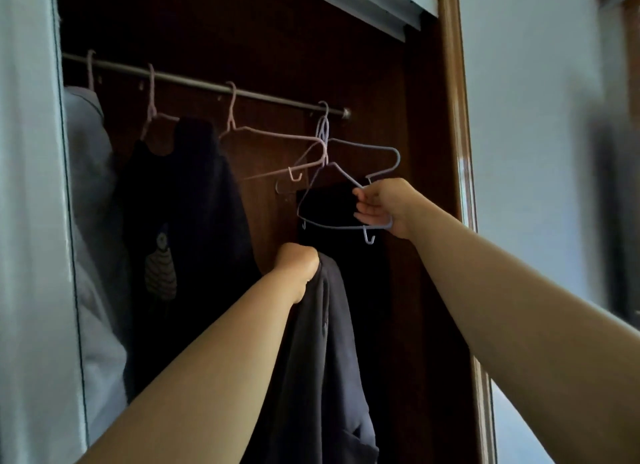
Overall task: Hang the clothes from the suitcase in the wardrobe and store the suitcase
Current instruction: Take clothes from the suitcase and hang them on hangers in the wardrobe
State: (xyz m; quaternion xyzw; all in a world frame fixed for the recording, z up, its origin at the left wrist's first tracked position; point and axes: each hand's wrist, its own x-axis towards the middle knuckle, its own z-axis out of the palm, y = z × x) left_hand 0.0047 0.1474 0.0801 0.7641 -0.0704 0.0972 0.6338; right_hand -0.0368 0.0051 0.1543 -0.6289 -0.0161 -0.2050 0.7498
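Note:
I look up into the open wardrobe. My left hand (298, 266) grips the top of a dark grey garment (322, 359) that hangs down from my fist. My right hand (384, 205) pinches the right corner of a lilac wire hanger (332, 225) that hangs tilted from the metal rail (207, 84). Behind that hanger hangs a black garment (332, 204). A second lilac hanger (381, 148) hangs on the same spot of the rail, and an empty pink hanger (277, 134) is just left of it. The suitcase is not in view.
Further left on the rail hang a dark garment with a striped print (180, 204) and a pale grey one (90, 186), both on pink hangers. A light sliding door (31, 221) borders the left side. The wooden frame (457, 117) and a pale wall are on the right.

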